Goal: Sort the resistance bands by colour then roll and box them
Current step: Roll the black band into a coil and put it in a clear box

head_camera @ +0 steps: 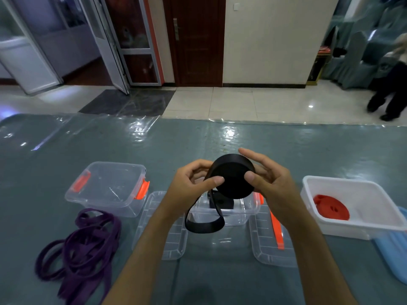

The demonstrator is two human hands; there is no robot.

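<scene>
Lying on the bench [220, 137]: purple bands [83, 245], clear boxes [108, 188] [229, 210], two lids [163, 227] [268, 243], white tub [352, 208], blue lid [394, 249].

No readable text, label, brand, number or sign anywhere in view. Nothing legible on the black band roll [233, 176], the clear boxes [105, 188], the white tub [352, 208] or the lids [163, 227] on the counter [242, 139]. Nothing legible either on the door [196, 40] and wall [268, 40] behind.
</scene>
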